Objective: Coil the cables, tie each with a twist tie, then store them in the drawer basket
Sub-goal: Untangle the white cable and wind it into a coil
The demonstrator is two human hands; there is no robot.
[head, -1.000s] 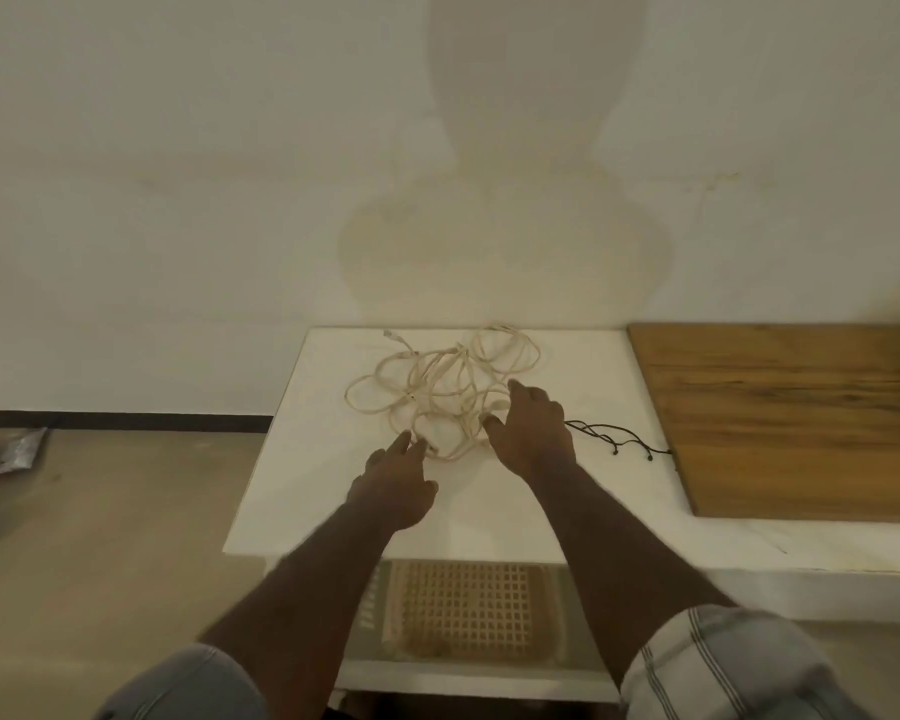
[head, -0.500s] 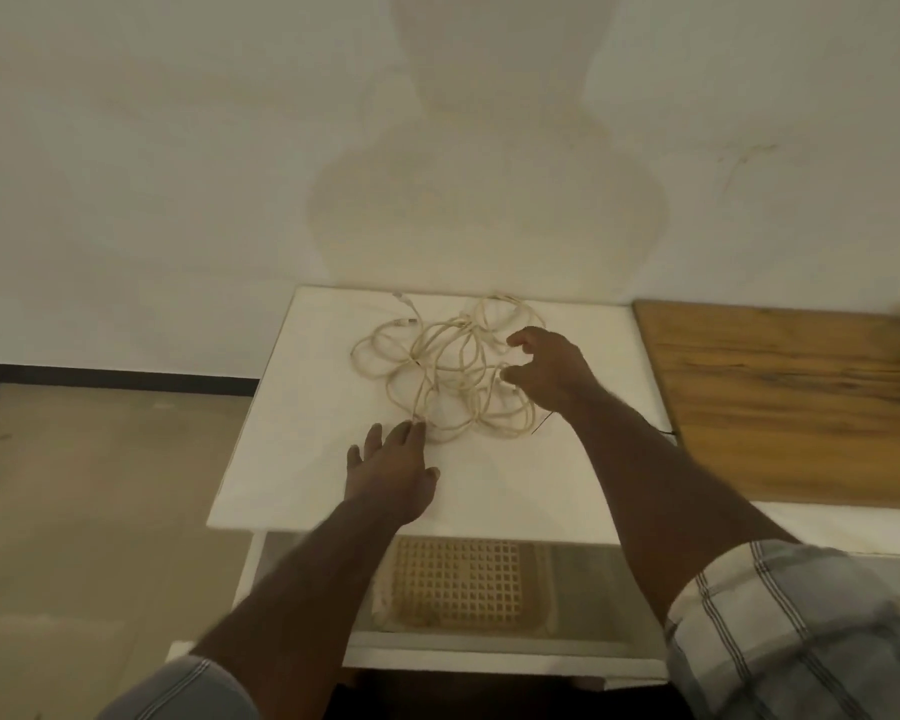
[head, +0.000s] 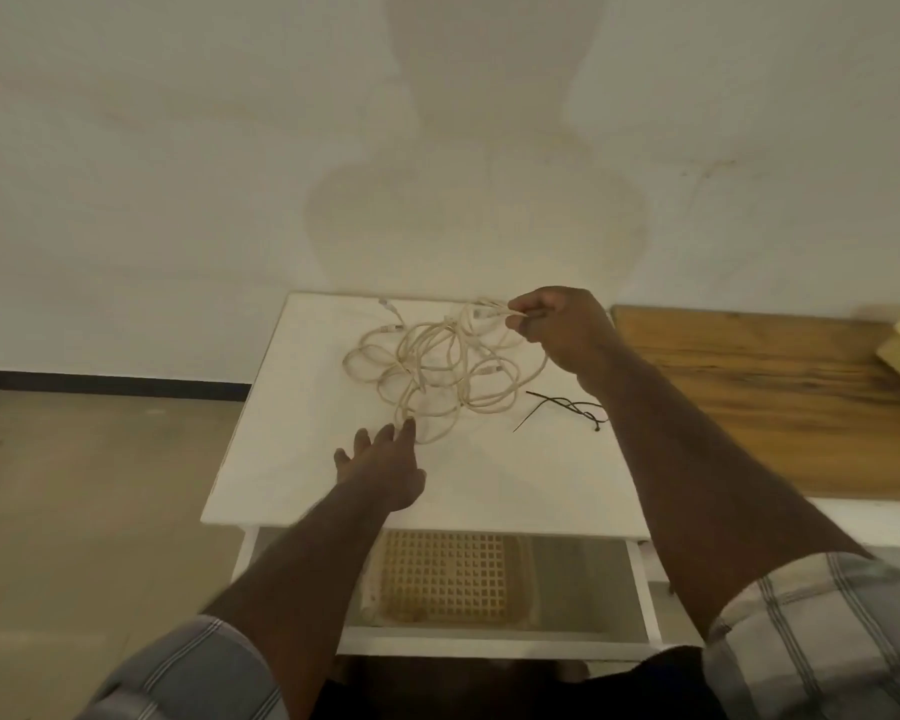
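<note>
Since half a second ago my right hand [head: 562, 330] has lifted up and back, and now it pinches one end of the cable [head: 437, 366] near the back edge of the white table [head: 261, 449]. My left hand [head: 380, 467] has hardly moved.

The cable is a loose messy pile of loops on the back half of the table. The pile is longer from left to right than from front to back. The end I hold points left, away from my fist.

My left hand lies flat at the front of the pile, fingers straight and holding nothing, with the fingertips right at the nearest loop. The black twist ties [head: 562, 410] lie on the table just right of the pile, under my right arm. The basket [head: 442, 579] sits in the open drawer under the table.
</note>
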